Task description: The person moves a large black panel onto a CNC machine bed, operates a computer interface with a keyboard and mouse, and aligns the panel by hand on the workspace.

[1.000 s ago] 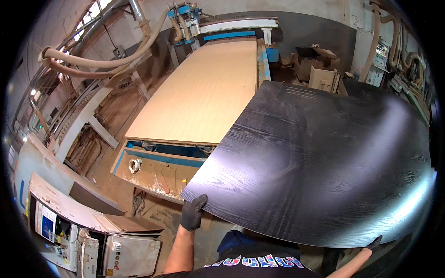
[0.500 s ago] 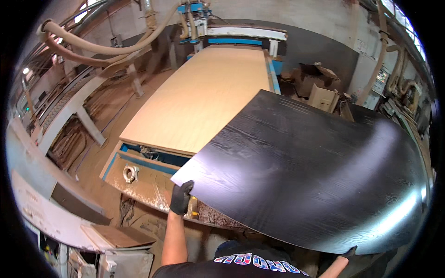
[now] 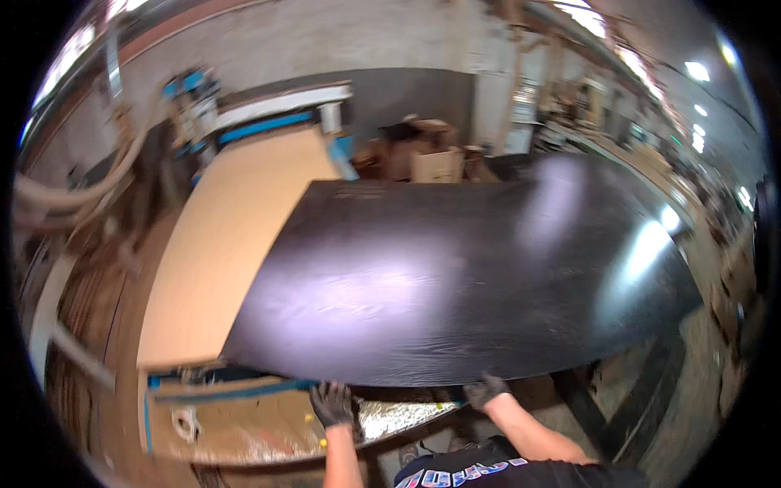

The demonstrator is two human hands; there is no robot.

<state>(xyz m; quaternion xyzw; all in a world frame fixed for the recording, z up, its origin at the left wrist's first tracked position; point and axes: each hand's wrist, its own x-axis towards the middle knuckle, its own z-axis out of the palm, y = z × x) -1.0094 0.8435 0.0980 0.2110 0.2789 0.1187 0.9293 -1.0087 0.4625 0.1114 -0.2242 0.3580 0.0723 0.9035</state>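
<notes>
A large black wood-grain panel (image 3: 455, 276) stretches across the view, its glossy top catching light. Its left part lies over a pale wooden board (image 3: 220, 236) on the bed of a blue-framed machine. Both my hands wear dark gloves. My left hand (image 3: 332, 403) is at the panel's near edge, left of its middle, fingers stretched toward the edge and holding nothing I can make out. My right hand (image 3: 486, 391) grips the same edge further right, thumb on top and its other fingers hidden beneath.
A white-and-blue gantry (image 3: 277, 114) spans the board's far end. Cardboard boxes (image 3: 435, 163) are piled behind the panel. A white ring-shaped part (image 3: 186, 424) lies on the dusty near ledge (image 3: 236, 423). Dark beams (image 3: 651, 398) show under the panel's right side. Hoses hang at the left.
The view has swung right. My left hand has left the panel's left corner for the near edge, and my hands are closer together. The panel now lies more squarely in front of me.
</notes>
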